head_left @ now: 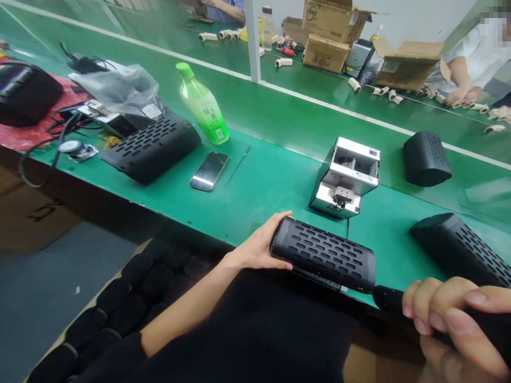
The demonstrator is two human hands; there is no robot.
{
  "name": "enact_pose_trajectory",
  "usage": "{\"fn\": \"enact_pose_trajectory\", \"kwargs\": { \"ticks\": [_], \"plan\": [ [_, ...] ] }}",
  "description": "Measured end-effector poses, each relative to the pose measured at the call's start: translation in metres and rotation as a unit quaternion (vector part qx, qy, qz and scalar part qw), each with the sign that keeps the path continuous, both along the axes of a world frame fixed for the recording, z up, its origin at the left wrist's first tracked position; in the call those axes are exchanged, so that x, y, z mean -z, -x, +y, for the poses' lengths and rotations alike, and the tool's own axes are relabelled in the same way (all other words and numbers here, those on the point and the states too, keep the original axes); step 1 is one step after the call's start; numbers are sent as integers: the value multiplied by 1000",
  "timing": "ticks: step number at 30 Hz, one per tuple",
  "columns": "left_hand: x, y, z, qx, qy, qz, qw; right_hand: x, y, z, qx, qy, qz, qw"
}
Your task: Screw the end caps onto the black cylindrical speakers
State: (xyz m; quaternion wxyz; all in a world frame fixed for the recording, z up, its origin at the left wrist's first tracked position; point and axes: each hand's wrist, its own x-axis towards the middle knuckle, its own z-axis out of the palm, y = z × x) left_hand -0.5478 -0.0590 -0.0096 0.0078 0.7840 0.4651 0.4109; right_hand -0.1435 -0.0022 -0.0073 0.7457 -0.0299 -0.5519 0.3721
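Black speaker casing, long rounded shell, slotted grille, left hand cupping its end, right hand fisted around black tool.

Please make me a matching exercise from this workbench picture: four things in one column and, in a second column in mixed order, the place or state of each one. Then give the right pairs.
Things:
1. green bottle
2. phone
3. perforated black speaker
4. silver machine

Places or states:
A. held at its end by the left hand
B. stands open-topped near the middle of the green table
C. lies flat, screen up, right of a black grille cover
D. stands behind the phone, with a green cap

Pairs: 1-D, 2-C, 3-A, 4-B
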Motion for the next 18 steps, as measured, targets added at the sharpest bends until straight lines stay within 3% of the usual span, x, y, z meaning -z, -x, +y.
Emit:
{"fn": "enact_pose_trajectory", "kwargs": {
  "ticks": [8, 12, 15, 18],
  "plan": [
    [-3, -1, -1, 5, -2, 12, 1000, -5, -1, 16, -4, -30, 17, 999],
    [-4, -2, -1, 0, -6, 20, 1000, -5, 6, 14, -56, -107, -60, 991],
    [-5, -3, -3, -1, -9, 20, 1000, 2, 1, 26, -107, -166, -104, 975],
    [-5, -3, -3, 0, -13, 19, 1000, 22, -11, 49, -146, -158, -87, 973]
  ]
}}
